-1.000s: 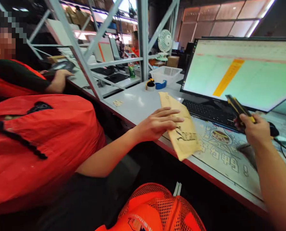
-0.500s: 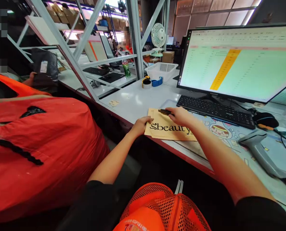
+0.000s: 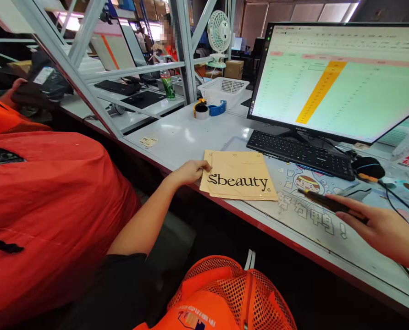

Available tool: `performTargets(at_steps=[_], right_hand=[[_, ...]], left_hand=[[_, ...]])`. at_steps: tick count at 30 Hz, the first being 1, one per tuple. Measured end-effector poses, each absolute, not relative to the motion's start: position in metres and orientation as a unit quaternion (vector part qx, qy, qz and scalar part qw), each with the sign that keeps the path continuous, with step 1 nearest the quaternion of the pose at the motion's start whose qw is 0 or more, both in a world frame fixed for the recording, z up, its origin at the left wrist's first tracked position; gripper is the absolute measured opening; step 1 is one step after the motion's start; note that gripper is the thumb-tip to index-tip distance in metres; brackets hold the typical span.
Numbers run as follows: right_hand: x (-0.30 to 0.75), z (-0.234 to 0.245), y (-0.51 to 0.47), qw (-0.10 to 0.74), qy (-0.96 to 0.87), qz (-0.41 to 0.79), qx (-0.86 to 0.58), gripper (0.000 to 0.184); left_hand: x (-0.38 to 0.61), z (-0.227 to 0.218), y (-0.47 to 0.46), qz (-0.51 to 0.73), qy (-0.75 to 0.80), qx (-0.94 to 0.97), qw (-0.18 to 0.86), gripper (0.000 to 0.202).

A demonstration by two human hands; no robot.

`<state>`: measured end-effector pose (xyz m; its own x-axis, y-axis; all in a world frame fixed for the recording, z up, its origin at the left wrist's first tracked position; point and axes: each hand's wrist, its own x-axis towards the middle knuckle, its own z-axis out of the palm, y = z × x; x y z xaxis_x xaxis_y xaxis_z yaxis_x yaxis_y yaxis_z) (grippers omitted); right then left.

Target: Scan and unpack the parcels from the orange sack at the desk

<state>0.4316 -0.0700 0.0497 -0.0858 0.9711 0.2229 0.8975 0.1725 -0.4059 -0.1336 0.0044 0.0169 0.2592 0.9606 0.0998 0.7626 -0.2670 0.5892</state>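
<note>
Lying flat near the middle of the frame, the tan envelope (image 3: 237,164) rests on the surface (image 3: 172,140), close to its near edge. It extends rightward from the left hand (image 3: 187,173), whose fingers are narrowly closed on the envelope's left edge, so this hand is the nearer one. The right hand (image 3: 379,222), at the lower right of the frame, is apart from the envelope, its fingers holding a dark cutter (image 3: 320,201). The cutter's long axis runs leftward and slightly up, its tip towards the envelope's right side, with part of the printed mat (image 3: 295,215) between. Whether a blade is out cannot be told.

As seen, the envelope's longer way runs left to right, though the slanting view leaves this unsure. It looks thin and lightly creased, with bold black "sbeauty." lettering across its lower half. Another tan edge shows beneath its lower left side; whether a fold or second layer is unclear.
</note>
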Motion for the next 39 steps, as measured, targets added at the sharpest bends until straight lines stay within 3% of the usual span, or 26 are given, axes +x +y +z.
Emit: performTargets(at_steps=[4, 9, 13, 17, 21, 32, 39], right_hand=[[0.443, 0.008, -0.065, 0.198, -0.732, 0.006, -0.652, 0.073], [0.435, -0.034, -0.052, 0.118, -0.750, -0.067, -0.647, 0.076], [0.411, -0.018, -0.028, 0.189, -0.788, -0.095, -0.579, 0.066], [0.324, 0.025, 0.013, 0.307, -0.817, 0.009, -0.487, 0.059], [0.225, 0.041, 0.060, 0.337, -0.825, 0.162, -0.423, 0.048], [0.146, -0.001, 0.119, 0.375, -0.765, 0.291, -0.435, 0.042], [0.152, -0.019, 0.119, 0.404, -0.738, 0.322, -0.434, 0.048]], left_hand=[[-0.090, 0.042, 0.020, 0.208, 0.544, 0.801, 0.141, 0.032], [-0.034, 0.029, 0.010, 0.142, 0.451, 0.878, 0.083, 0.032], [-0.028, 0.016, 0.006, 0.147, 0.454, 0.877, 0.063, 0.025], [-0.026, 0.015, 0.009, 0.140, 0.448, 0.882, 0.038, 0.018], [-0.022, 0.013, 0.007, 0.136, 0.452, 0.881, 0.018, 0.021], [-0.018, 0.014, 0.019, 0.121, 0.434, 0.893, 0.006, 0.021], [-0.010, 0.012, 0.021, 0.130, 0.445, 0.886, 0.004, 0.037]])
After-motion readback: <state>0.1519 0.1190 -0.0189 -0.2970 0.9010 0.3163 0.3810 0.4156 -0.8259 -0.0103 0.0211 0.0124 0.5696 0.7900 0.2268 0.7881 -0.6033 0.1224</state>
